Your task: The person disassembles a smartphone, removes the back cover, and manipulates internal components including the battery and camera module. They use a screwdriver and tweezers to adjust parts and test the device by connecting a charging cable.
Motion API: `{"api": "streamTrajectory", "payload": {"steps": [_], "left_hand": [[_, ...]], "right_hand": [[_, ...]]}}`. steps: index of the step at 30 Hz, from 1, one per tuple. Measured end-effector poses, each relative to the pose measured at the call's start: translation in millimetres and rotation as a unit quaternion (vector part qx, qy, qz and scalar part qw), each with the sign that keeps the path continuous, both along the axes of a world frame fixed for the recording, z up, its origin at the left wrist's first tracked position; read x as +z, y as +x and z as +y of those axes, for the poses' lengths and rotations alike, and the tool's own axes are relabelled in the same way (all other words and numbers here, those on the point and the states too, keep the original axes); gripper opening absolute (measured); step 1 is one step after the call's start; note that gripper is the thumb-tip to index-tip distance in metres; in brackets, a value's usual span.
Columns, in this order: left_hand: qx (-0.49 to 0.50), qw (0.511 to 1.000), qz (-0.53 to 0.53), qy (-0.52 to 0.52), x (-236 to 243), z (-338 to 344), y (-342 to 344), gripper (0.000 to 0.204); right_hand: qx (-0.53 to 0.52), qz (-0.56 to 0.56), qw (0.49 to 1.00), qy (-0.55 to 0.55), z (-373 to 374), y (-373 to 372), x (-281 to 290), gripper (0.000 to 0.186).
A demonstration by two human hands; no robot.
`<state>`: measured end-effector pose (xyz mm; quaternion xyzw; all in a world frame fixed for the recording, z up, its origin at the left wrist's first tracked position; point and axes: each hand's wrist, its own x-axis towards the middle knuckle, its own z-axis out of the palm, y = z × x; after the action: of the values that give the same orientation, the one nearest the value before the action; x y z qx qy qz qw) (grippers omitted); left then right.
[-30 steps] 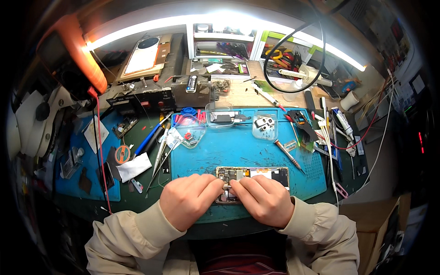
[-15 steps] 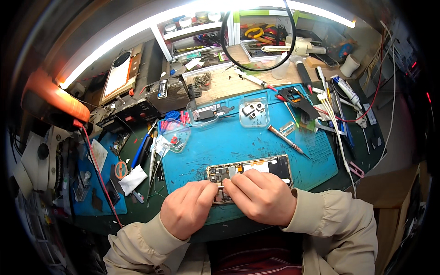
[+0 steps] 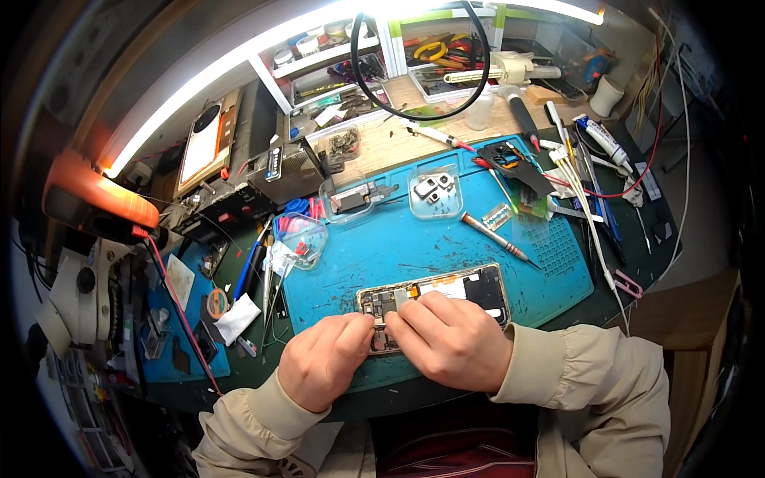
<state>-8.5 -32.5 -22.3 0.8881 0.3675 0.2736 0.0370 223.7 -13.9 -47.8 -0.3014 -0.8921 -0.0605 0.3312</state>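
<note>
An opened smartphone (image 3: 482,288), its inner boards and black battery area bare, lies flat on the blue repair mat (image 3: 351,251) near the mat's front edge. Over the phone's left end, my left hand (image 3: 325,358) is closed with thumb and finger pinched. Just to the right, my right hand (image 3: 450,338) bends over the middle of the phone, its fingertips pressed together at the circuit board (image 3: 381,301). Both sets of fingertips nearly meet. Whatever small part they grip is hidden by the fingers. The phone's lower edge is partly covered by my right hand.
A screwdriver (image 3: 500,240) lies beyond the phone. Clear plastic boxes with camera parts (image 3: 436,191) and other phone parts (image 3: 348,199) stand at the mat's back. An orange multimeter (image 3: 100,195) is at left; pliers (image 3: 433,52), cables and tubes (image 3: 602,139) crowd the rear and right.
The whole view has shifted a little. Both hands stay pinched over the phone's left part, with only slight finger movement.
</note>
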Motion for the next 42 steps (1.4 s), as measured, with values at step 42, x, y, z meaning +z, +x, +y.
{"api": "streamTrajectory", "payload": {"steps": [42], "left_hand": [[-0.010,1.000,0.018,-0.016,0.9,0.2,-3.0,0.063]], "right_hand": [[-0.004,0.030,0.997,-0.070,1.9,0.5,3.2,0.016]]}}
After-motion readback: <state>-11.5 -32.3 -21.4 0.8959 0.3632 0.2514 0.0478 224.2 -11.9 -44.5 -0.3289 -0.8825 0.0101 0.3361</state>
